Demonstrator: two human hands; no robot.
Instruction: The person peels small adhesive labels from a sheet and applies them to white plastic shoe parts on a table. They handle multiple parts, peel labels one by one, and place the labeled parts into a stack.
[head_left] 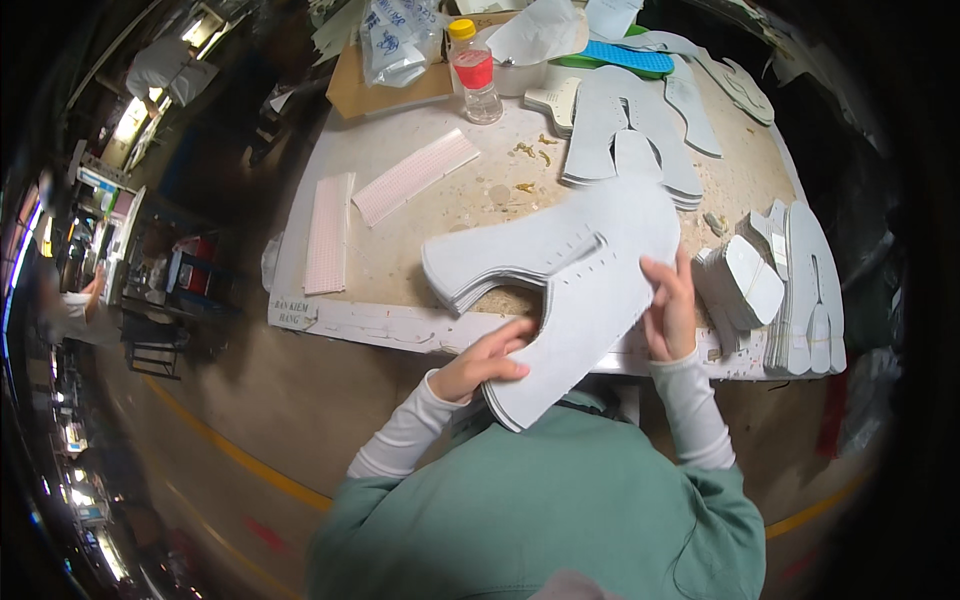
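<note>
A stack of pale grey shoe upper pieces, U-shaped with small slits along the inner edges, lies partly on the table and juts over its front edge. My left hand grips the near leg of the stack, thumb on top and fingers at the inner curve. At the right edge of the stack, my right hand holds it with the fingers raised along the side. Just beyond lies another stack of shoe upper pieces. Right of my right hand stand banded bundles of rounded pale pieces.
The table has a white front edge. Two pink-faced strips lie at left. Behind are a yellow-capped bottle, a cardboard box, a plastic bag and a blue-green perforated piece. Long banded stacks sit at right. People work far left.
</note>
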